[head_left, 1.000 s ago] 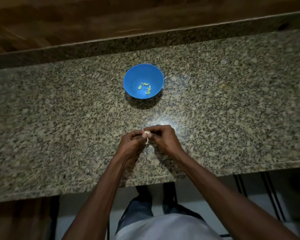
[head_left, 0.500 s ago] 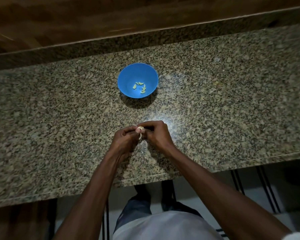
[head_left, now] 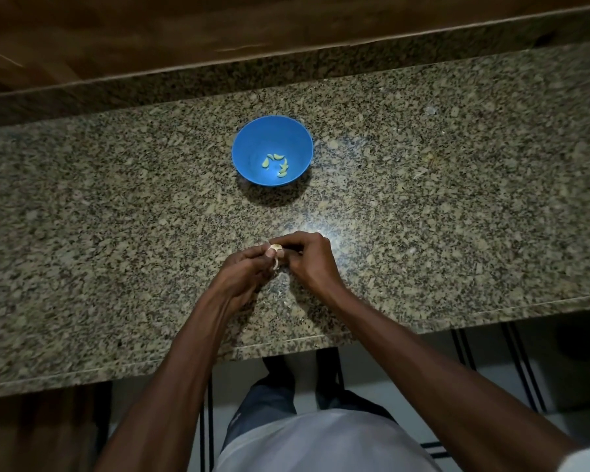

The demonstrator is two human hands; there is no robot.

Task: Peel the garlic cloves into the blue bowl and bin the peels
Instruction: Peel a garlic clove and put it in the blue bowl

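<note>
Garlic clove [head_left: 275, 248]: pinched between both hands, just above the bench [head_left: 457, 212], near its front edge and well short of the blue bowl [head_left: 249, 144]. Skin partly lifted; one pale strip of peel [head_left: 276, 264] hanging down from the clove between the hands.

Left hand [head_left: 244, 270]: fingers curled, thumb and fingertips pinching the clove from the left. Right hand [head_left: 309, 260]: fingers curled over, tips pressed onto the clove from the right, apparently working the skin loose.

Blue bowl: upright on the bench, beyond the hands, apart from them. Contents: about five peeled cloves [head_left: 277, 163], pale yellow-green, lying on the bottom.

Loose peel scraps [head_left: 280, 294]: a few small pale flakes apparently on the bench directly beneath the hands; hard to separate from the granite speckle.

Progress, judged: several cloves done; current clove mid-peel, not yet in the bowl. Remaining: strip this clove, drop into the bowl, collect peels, bin them. No bin in view. No further unpeeled cloves visible; count left cannot be told.
</note>
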